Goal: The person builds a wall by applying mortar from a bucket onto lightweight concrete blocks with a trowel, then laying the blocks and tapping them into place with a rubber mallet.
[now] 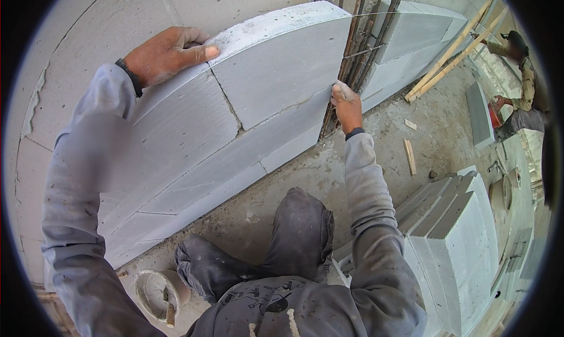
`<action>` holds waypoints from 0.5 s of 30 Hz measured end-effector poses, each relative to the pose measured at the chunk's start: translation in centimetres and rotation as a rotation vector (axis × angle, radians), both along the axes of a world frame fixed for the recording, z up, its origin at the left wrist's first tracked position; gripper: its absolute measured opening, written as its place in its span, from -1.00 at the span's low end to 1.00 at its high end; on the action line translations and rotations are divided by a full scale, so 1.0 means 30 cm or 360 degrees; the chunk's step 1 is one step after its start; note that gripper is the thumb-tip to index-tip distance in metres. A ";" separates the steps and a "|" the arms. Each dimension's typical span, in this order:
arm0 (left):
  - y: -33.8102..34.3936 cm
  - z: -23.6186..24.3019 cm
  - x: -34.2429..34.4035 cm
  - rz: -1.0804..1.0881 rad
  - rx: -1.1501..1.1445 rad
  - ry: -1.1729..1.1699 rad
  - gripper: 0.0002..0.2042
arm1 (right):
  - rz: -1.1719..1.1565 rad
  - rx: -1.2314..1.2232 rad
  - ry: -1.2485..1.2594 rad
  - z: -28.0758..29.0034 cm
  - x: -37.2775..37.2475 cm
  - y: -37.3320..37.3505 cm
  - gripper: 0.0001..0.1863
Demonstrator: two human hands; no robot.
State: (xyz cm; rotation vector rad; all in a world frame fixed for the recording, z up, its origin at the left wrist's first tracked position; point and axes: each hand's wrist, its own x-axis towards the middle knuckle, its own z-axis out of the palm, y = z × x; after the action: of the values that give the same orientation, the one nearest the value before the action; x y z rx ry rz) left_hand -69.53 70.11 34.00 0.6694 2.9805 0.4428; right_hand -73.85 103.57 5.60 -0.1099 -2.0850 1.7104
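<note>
A smooth, pale grey block (288, 66), its top chalky and pitted, sits at the upper right of a low wall (170, 202), a ragged joint along its left side. The hands are well apart: the left hand (167, 55) lies on the top edge, thumb by that joint; the right hand (348, 106) curls at the block's lower right corner, beside rusty bars (367, 40). Partly hidden fingers leave any firm grip unclear; blur veils the left sleeve (76, 213), and dark lens rim crops a co-worker (531, 93)
</note>
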 end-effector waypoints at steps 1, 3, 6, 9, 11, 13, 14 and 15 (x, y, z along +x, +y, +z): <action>-0.007 -0.002 -0.002 -0.0005 0.0001 0.0003 -0.25 | 0.0078 -0.0024 -0.0046 0.018 -0.001 0.007 -0.55; -0.019 -0.012 0.005 -0.0015 0.0065 0.0121 -0.27 | 0.0117 -0.0141 0.0019 0.065 0.009 -0.004 -0.56; -0.016 -0.005 0.024 0.0001 0.0016 0.0104 -0.27 | -0.0035 -0.0013 0.0142 0.115 0.019 -0.038 -0.61; -0.011 -0.011 0.041 -0.0025 0.0026 0.0075 -0.28 | -0.0266 0.0027 0.0208 0.122 0.084 -0.113 -0.60; 0.003 -0.027 0.030 -0.0028 -0.0001 0.0058 -0.28 | -0.0257 0.0067 0.0120 0.095 0.103 -0.093 -0.58; 0.013 -0.054 0.012 -0.0068 -0.0047 -0.0017 -0.27 | -0.0299 0.0350 0.0170 0.064 0.136 -0.071 -0.55; -0.018 -0.049 0.007 -0.0030 -0.0082 0.0055 -0.26 | -0.0183 0.0078 0.0053 0.086 0.183 -0.108 -0.50; -0.044 -0.044 0.002 -0.0019 -0.0109 0.0117 -0.25 | -0.0320 0.0039 0.0071 0.073 0.217 -0.124 -0.56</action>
State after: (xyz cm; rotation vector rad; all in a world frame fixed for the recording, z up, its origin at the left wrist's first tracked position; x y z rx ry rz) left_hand -69.49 68.80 32.68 0.7120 3.0421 0.3204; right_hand -67.34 99.86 7.78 -0.2623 -1.9887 1.5537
